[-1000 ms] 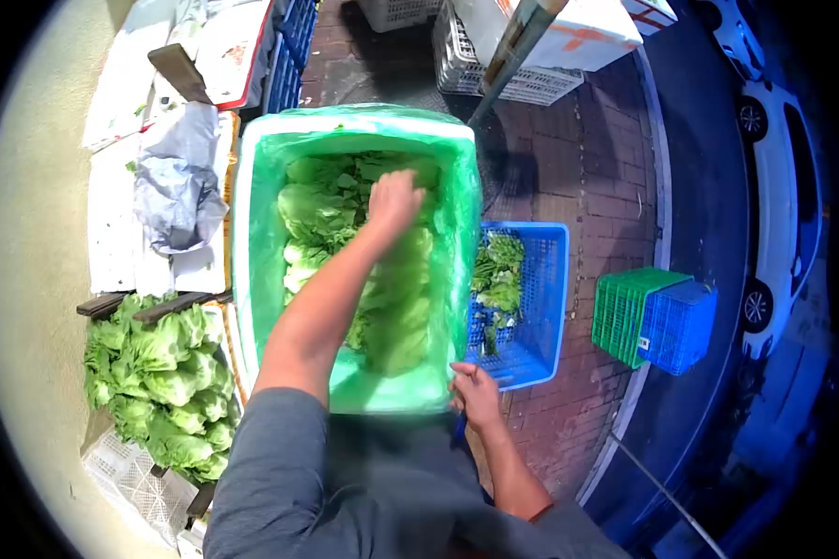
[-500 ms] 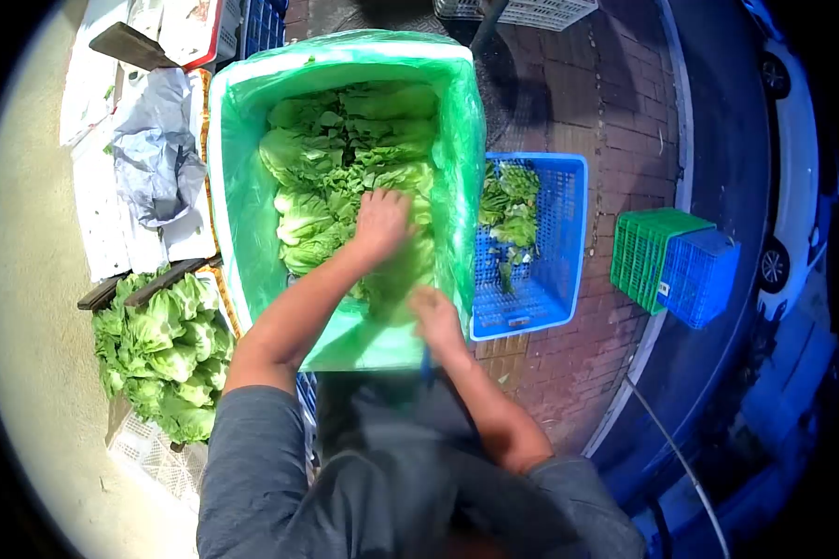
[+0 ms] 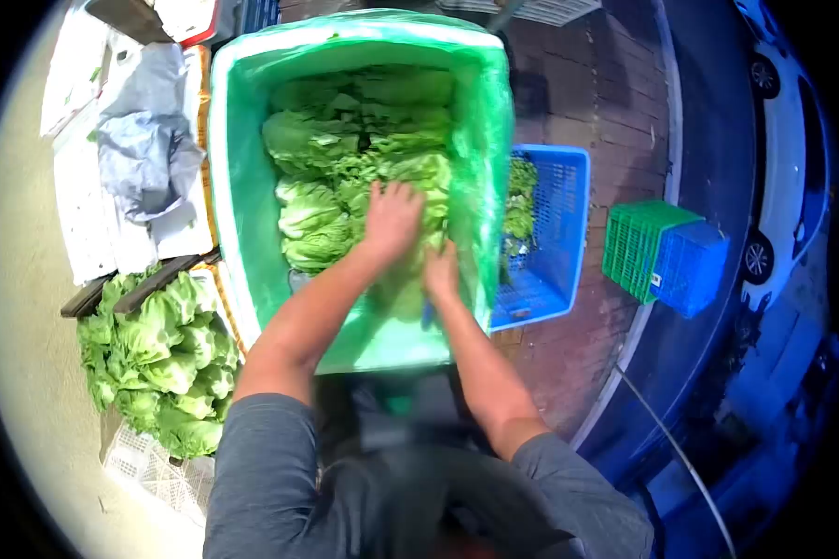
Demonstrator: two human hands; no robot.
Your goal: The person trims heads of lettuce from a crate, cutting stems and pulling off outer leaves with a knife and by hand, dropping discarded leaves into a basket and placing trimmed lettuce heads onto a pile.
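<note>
Heads of green lettuce [image 3: 322,224] lie in rows inside a deep box lined with green plastic film [image 3: 480,214]. My left hand [image 3: 394,222] rests on the lettuce near the middle right of the box, fingers spread over the leaves. Beside the box's right inner wall, my right hand [image 3: 441,272] is closed at the edge of the lettuce. A slim blue object [image 3: 426,315] sticks out below that hand; its kind cannot be made out. Motion blurs the lettuce under both hands.
A blue crate [image 3: 578,224] with loose leaves stands right of the box. More lettuce [image 3: 172,363] is piled at left, below white boxes with grey plastic [image 3: 144,158]. Green [image 3: 639,252] and blue crates [image 3: 690,265] stand by the kerb; a white car [image 3: 792,177] is beyond.
My right hand has moved up and inward, from the box's near edge to the lettuce. My left hand has shifted slightly right and down over the leaves. The view has shifted a little.
</note>
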